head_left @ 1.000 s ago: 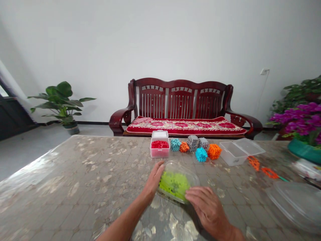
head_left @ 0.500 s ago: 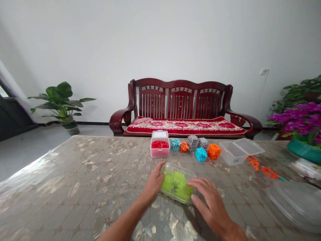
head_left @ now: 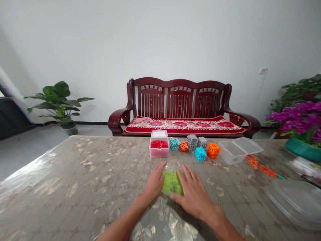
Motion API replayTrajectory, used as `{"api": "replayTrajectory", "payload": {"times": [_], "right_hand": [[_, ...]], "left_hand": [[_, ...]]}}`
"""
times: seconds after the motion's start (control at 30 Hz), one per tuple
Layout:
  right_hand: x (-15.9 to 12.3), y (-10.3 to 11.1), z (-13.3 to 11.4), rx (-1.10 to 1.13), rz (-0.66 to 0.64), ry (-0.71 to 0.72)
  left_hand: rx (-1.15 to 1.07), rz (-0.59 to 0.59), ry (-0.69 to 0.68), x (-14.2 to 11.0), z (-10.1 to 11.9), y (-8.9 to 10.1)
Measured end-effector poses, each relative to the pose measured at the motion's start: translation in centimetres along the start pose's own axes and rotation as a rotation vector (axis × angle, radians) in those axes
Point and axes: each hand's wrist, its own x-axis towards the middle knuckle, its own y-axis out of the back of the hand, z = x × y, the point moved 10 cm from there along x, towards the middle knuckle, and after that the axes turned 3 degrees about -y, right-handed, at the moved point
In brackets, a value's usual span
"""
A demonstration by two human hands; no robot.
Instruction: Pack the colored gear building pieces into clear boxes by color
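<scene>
A shallow clear plastic container (head_left: pixel 169 193) with light-green interlocking pieces (head_left: pixel 172 179) inside sits on the table in front of me. My left hand (head_left: pixel 154 182) grips its left side, thumb and fingers along the edge. Across its right part lies my right hand (head_left: pixel 194 190), fingers reaching to the far side and thumb at the near edge, covering much of it. I cannot tell whether a lid is on it. Beyond stands a small box (head_left: pixel 159 153) of red pieces, its lid raised.
Several balls of joined pieces, such as an orange one (head_left: pixel 213 150) and a blue one (head_left: pixel 200 153), stand behind. To the right are a clear lidded box (head_left: pixel 232 154), an orange ring (head_left: pixel 268 171), a large clear plastic container or lid (head_left: pixel 296 201) and a flower pot (head_left: pixel 302 149).
My right hand has moved left from the container's right edge and now spreads over more of it. My left hand stays at the left side. The view has shifted slightly.
</scene>
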Motion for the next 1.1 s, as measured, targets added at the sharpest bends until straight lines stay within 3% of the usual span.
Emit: {"api": "replayTrajectory", "payload": {"times": [0.17, 0.43, 0.73, 0.93, 1.1], "right_hand": [[0.2, -0.3, -0.3, 0.003, 0.012, 0.019], [0.5, -0.4, -0.4, -0.018, 0.099, 0.043], [0.4, -0.8, -0.5, -0.056, 0.139, 0.048], [0.4, -0.6, -0.4, -0.043, 0.182, 0.024], [0.6, -0.5, -0.1, 0.000, 0.116, 0.030]], "left_hand": [[0.074, -0.026, -0.030, -0.1, 0.0, -0.1], [0.240, -0.140, -0.055, -0.5, 1.8, -0.3], [0.373, -0.215, 0.021, -1.1, 2.6, -0.4], [0.352, -0.198, 0.015, -1.1, 2.6, -0.3], [0.178, -0.162, 0.015, -0.6, 2.1, -0.1]]}}
